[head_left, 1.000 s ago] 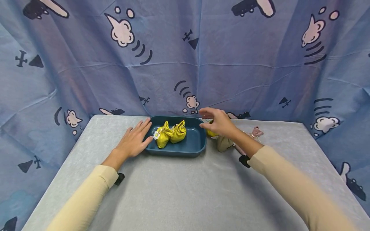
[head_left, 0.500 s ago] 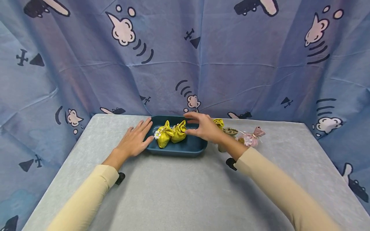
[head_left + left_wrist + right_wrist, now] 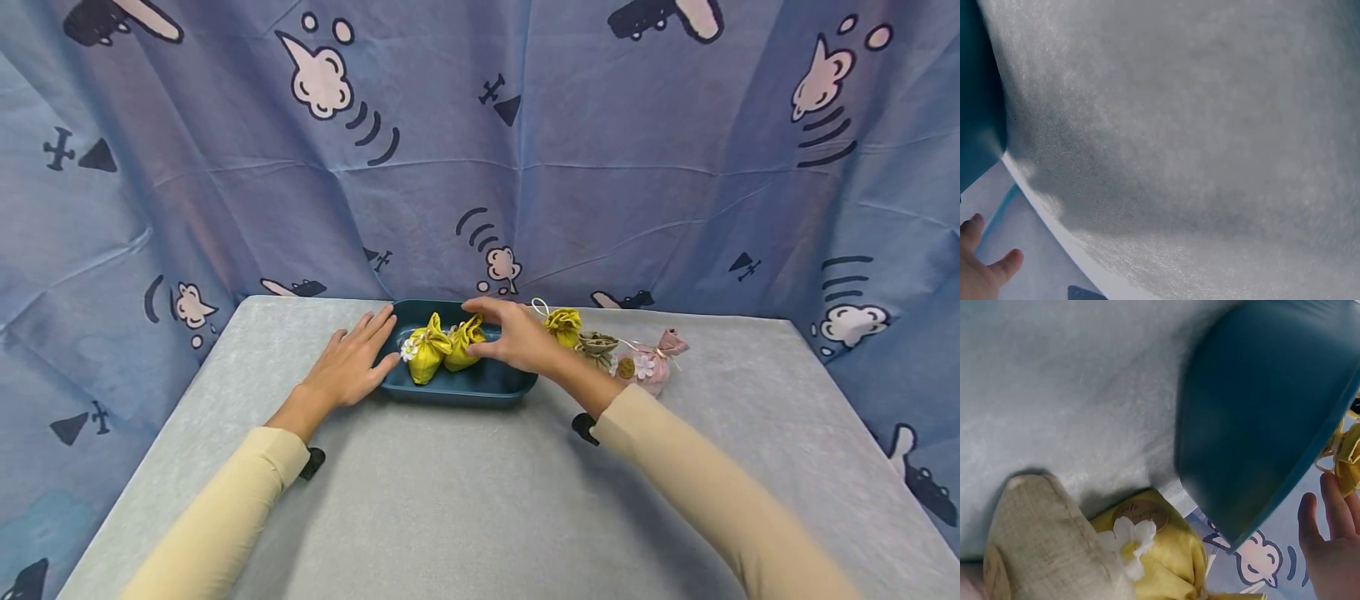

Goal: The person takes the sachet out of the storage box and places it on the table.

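Two yellow drawstring pouches, a left one (image 3: 424,360) with a white flower and a right one (image 3: 457,357), stand in a dark blue tray (image 3: 453,398). My left hand (image 3: 347,367) lies spread at the tray's left rim, fingers straight. Reaching over the right end, my right hand (image 3: 519,337) has thumb and fingers apart around the right pouch's upper part. In the right wrist view the fingers of that hand (image 3: 1335,556) look extended, fingertips right at the yellow cloth (image 3: 1349,464). Only a thumb and part of the left hand (image 3: 979,269) show in the left wrist view.
Right of the tray stand another yellow pouch (image 3: 563,325), a beige pouch (image 3: 597,346) and a pink pouch (image 3: 654,371); the right forearm partly covers this group. A grey cloth covers the table (image 3: 450,500). Behind it hangs a blue patterned curtain (image 3: 600,167).
My right hand has moved left from above the pouches beside the tray to the right pouch inside it, uncovering more of the outside group. My left hand stays put.
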`<state>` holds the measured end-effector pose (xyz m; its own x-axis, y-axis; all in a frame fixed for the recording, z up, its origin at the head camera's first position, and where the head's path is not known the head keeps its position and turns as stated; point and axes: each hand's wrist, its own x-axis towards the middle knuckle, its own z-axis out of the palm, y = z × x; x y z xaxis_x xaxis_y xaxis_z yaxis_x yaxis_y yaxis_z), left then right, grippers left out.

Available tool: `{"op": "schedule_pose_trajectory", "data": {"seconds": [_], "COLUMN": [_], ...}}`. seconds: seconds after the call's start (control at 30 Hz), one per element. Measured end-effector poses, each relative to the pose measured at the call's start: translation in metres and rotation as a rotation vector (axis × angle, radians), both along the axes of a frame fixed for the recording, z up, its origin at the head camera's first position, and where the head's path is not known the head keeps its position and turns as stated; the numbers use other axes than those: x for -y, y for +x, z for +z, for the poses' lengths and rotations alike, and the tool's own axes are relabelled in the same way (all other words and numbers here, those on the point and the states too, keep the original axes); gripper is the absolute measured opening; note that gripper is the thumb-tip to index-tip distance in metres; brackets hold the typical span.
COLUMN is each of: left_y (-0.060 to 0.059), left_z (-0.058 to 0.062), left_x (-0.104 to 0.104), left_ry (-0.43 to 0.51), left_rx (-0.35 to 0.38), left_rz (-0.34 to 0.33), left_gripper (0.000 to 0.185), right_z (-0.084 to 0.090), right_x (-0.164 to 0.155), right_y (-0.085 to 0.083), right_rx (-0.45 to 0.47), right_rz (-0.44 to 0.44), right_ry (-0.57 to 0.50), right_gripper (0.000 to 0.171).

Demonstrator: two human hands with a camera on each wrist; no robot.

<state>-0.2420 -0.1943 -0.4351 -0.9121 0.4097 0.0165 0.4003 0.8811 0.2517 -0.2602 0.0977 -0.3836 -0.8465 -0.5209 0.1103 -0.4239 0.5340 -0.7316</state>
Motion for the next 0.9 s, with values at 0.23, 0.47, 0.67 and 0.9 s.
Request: {"op": "schedule_pose_trajectory", "data": {"seconds": [0.23, 0.47, 0.67, 0.9], "left_y": [0.000, -0.001, -0.001, -0.001], "left_z": [0.000, -0.001, -0.001, -0.002], "left_x": [0.000, 0.000, 0.000, 0.000], "left_ry": [0.000, 0.004, 0.001, 0.000], "left_rx": [0.005, 0.002, 0.001, -0.007], "left_rz": [0.002, 0.001, 0.002, 0.000], "left_gripper": [0.069, 0.069, 0.069, 0.069], "right_z": [-0.004, -0.007, -0.007, -0.009], "right_x": [0.003, 0.005, 0.008, 0.011], "right_y": [0.000, 0.000, 0.002, 0.001], "right_rx": [-0.024, -0.034, -0.051, -0.096], "right_rz": [0.009, 0.020, 0.025, 0.018], "right_ry": [0.021, 0.078, 0.116, 0.127], "right_gripper": [0.061, 0.061, 0.062, 0.055]}}
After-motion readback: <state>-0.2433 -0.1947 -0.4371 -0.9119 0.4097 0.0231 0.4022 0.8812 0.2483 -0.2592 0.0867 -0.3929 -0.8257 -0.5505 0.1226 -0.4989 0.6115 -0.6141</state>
